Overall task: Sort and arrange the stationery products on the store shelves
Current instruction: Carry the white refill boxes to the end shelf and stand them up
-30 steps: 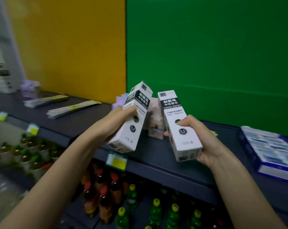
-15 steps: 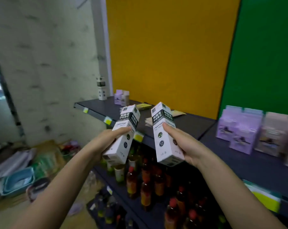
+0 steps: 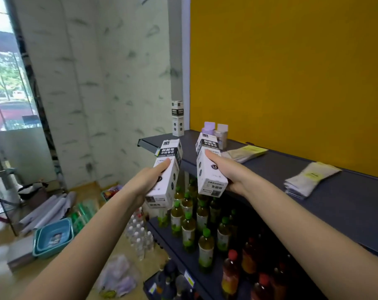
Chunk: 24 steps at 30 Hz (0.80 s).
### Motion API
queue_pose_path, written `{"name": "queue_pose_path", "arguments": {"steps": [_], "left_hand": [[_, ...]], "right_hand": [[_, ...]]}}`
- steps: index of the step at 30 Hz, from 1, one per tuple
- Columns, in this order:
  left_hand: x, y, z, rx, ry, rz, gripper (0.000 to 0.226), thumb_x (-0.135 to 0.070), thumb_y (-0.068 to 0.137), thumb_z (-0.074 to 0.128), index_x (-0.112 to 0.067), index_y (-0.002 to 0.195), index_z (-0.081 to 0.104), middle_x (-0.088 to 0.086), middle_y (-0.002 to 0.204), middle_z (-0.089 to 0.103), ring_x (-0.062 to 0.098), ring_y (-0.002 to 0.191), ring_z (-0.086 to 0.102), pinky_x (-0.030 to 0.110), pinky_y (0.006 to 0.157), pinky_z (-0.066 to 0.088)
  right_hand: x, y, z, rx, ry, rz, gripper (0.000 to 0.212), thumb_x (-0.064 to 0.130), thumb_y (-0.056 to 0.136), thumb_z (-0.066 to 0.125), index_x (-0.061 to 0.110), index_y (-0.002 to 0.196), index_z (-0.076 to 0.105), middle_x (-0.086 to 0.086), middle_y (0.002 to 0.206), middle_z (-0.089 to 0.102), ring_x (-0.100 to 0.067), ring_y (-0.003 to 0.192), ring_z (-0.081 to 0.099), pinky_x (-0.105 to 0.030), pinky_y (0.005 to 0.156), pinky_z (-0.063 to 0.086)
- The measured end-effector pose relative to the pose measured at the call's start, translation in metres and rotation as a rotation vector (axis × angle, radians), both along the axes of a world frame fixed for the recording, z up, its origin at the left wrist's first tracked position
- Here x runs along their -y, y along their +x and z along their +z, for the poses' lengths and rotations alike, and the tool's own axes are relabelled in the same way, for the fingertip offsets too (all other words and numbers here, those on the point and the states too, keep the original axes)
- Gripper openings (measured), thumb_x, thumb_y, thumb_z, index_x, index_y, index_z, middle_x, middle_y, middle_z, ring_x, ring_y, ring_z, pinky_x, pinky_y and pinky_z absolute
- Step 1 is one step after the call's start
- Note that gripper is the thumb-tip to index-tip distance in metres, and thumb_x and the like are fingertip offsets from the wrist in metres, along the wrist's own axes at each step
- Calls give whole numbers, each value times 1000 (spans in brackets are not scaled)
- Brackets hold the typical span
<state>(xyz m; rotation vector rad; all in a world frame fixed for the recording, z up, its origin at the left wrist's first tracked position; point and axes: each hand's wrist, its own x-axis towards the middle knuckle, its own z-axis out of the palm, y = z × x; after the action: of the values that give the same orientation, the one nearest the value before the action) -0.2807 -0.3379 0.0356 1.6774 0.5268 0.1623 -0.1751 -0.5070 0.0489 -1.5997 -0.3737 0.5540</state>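
Grips the left box [image 3: 166,176] in the left hand [image 3: 149,180], thumb laid along its front, fingers curled behind. Grips the right box [image 3: 208,167] in the right hand [image 3: 229,169] the same way. Holds both in the air side by side, apart, at the front edge of the shelf [image 3: 259,180]. Points each long axis up and away: black-banded tops toward the shelf's far end, bottoms toward the body. Leans the left box's top slightly toward the right box.

Just past the right box, on the shelf: purple packs [image 3: 209,127]. Beyond both hands, upright at the far end: a third box [image 3: 177,119]. Right of the right hand, lying flat: packets [image 3: 246,152]. Below the hands: bottles [image 3: 190,226]. Down-left of the left arm, on the floor: basins [image 3: 53,239].
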Motion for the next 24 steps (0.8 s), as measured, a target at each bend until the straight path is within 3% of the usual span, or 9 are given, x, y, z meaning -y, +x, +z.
{"name": "queue_pose_path", "arguments": {"steps": [2, 5, 8, 10, 14, 18, 21, 22, 24], "left_hand": [[-28, 24, 0, 22, -16, 6, 49, -57, 84, 49, -11, 95, 60, 10, 76, 66, 19, 52, 60, 22, 47, 45], [-67, 65, -1, 62, -28, -16, 44, -54, 84, 50, -12, 94, 60, 11, 80, 67, 20, 55, 60, 24, 50, 44], [-97, 108, 6, 92, -41, -26, 35, -45, 87, 50, -12, 84, 59, 2, 53, 66, 13, 39, 59, 15, 38, 44], [-115, 137, 14, 152, -21, -47, 26, -37, 88, 52, -13, 80, 58, -1, 46, 64, 12, 37, 59, 15, 39, 46], [-154, 189, 24, 282, 77, -164, 17, -27, 89, 53, -13, 83, 59, -4, 56, 71, 10, 51, 67, 21, 51, 53], [-187, 235, 30, 311, 136, -226, 21, -29, 84, 60, -10, 92, 57, -3, 67, 75, 11, 65, 69, 28, 69, 52], [-212, 272, 32, 327, 155, -298, 39, -30, 79, 67, -4, 106, 54, 5, 89, 74, 18, 84, 69, 33, 83, 52], [-219, 285, 33, 330, 159, -332, 36, -28, 78, 68, -6, 103, 53, 5, 90, 73, 19, 86, 68, 33, 85, 52], [-233, 310, 36, 335, 183, -402, 25, -23, 78, 69, -12, 94, 54, 3, 91, 70, 19, 88, 67, 36, 90, 51]], "right_hand": [[-32, 24, 1, 9, 1, 3, 26, 44, 88, 53, 20, 84, 61, -2, 79, 70, -20, 75, 63, -34, 75, 49], [-71, 66, -2, -1, 13, -6, 22, 41, 87, 56, 20, 80, 62, 3, 61, 71, -17, 69, 63, -32, 71, 50], [-105, 105, 3, -1, 17, -25, 21, 39, 88, 56, 21, 79, 62, 7, 51, 69, -12, 63, 64, -32, 70, 51], [-124, 128, 9, 30, 5, -47, 21, 38, 88, 56, 21, 75, 61, 8, 46, 67, -12, 66, 63, -31, 70, 51], [-156, 172, 20, 113, -3, -80, 20, 37, 87, 57, 21, 76, 61, 10, 50, 68, -10, 70, 63, -28, 70, 53], [-179, 206, 26, 201, -56, -112, 18, 36, 89, 55, 20, 85, 62, 4, 76, 69, -7, 71, 62, -20, 58, 54], [-196, 228, 28, 282, -128, -158, 36, 44, 85, 56, 14, 102, 66, -1, 100, 72, -16, 93, 65, -32, 89, 49], [-200, 233, 29, 316, -167, -189, 39, 46, 84, 58, 13, 101, 66, 0, 101, 72, -16, 96, 64, -33, 94, 46], [-208, 243, 31, 356, -185, -241, 26, 40, 86, 59, 15, 84, 63, 4, 83, 72, -5, 78, 64, -21, 78, 48]]}}
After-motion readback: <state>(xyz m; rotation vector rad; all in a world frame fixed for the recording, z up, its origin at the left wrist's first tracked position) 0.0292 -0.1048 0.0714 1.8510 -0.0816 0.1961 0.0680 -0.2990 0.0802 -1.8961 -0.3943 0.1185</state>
